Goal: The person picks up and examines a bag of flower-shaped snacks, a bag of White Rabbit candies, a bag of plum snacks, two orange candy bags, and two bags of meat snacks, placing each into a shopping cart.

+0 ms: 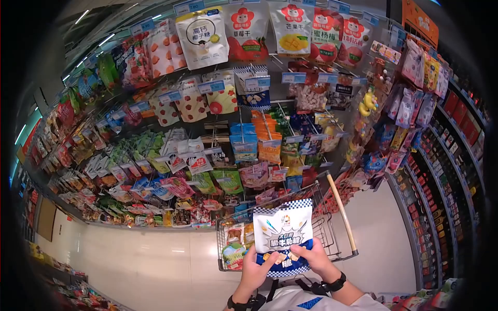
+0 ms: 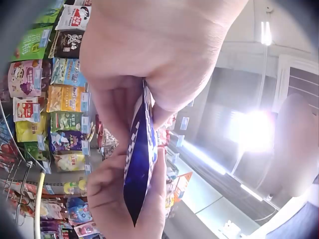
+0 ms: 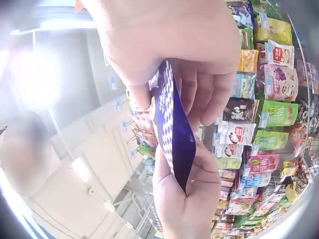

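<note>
A white and blue candy bag (image 1: 283,236) with checkered borders is held upright in front of the body, its printed front facing the head camera. My left hand (image 1: 257,267) grips its lower left side, thumb across the front and fingers behind. On the opposite side my right hand (image 1: 315,257) pinches the bag the same way. Seen from below in the left wrist view, the bag's dark bottom edge (image 2: 139,174) runs between both hands. The right wrist view shows the bag (image 3: 172,124) edge-on, with fingers behind it and thumbs on its front.
Behind the bag stands a wire shopping cart (image 1: 332,238) with a pale handle (image 1: 342,215) and several snack packs (image 1: 235,249) inside. Shelf racks of hanging snack bags (image 1: 244,140) rise ahead and to the left. More shelving (image 1: 441,171) curves along the right, above a pale tiled floor (image 1: 155,259).
</note>
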A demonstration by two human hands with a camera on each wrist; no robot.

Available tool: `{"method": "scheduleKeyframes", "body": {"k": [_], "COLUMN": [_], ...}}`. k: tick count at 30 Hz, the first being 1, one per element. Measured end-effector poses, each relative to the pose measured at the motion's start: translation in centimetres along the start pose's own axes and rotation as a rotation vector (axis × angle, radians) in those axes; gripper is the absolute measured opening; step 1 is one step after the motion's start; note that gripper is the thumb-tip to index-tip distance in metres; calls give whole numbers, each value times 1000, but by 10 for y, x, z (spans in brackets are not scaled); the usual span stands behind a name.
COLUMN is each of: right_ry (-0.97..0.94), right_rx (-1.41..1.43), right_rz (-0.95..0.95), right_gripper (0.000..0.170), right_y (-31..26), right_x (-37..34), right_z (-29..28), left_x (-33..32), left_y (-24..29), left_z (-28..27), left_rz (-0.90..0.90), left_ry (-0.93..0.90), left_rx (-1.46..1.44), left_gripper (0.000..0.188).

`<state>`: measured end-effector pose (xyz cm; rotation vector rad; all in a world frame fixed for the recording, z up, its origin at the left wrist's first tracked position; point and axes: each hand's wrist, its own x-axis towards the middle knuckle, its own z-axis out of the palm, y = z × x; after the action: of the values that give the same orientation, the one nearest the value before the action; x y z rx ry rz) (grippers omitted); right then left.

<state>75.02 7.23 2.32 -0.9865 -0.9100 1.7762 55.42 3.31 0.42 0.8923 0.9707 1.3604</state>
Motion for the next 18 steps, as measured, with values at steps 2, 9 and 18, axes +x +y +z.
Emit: {"method": "scheduleKeyframes", "body": {"k": [2, 9, 18], "right_ry": [-1, 19, 57], "right_rx": [-47, -53, 38], "right_rz": [-43, -108, -133], "right_gripper": [29, 32, 28], "right_y": [-4, -11, -25], "right_x": [-1, 0, -1], "right_z": [1, -5, -4], "left_x": [-5, -11, -11], "left_y": [13, 25, 27], "left_z": [7, 28, 36], "left_rz": [-13, 10, 64], "left_ry": [-10, 67, 89], "left_rx": [35, 104, 348], "left_gripper": [48, 57, 72]}}
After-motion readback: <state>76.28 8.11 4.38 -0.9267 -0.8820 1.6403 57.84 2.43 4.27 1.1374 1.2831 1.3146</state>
